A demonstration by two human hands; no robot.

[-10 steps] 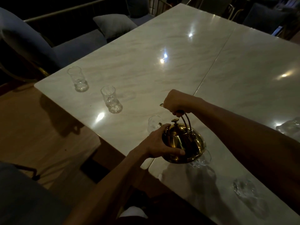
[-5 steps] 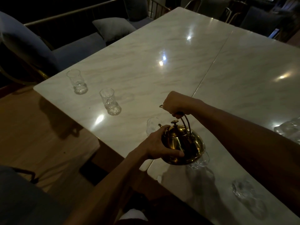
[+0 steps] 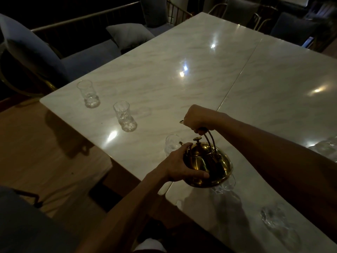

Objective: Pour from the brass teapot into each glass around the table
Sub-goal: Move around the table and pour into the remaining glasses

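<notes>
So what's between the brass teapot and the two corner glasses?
Another glass, at the spout of the teapot; the rest is bare tabletop, in the head view.

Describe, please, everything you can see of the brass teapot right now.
The brass teapot is round and squat, shiny golden metal, with a domed lid, a knob on top and a tall arched handle. It hangs above the near edge of the table, tipped toward its short spout, which points at a clear glass. The right hand grips the handle's top; the left hand cups the body. No stream can be made out.
</notes>
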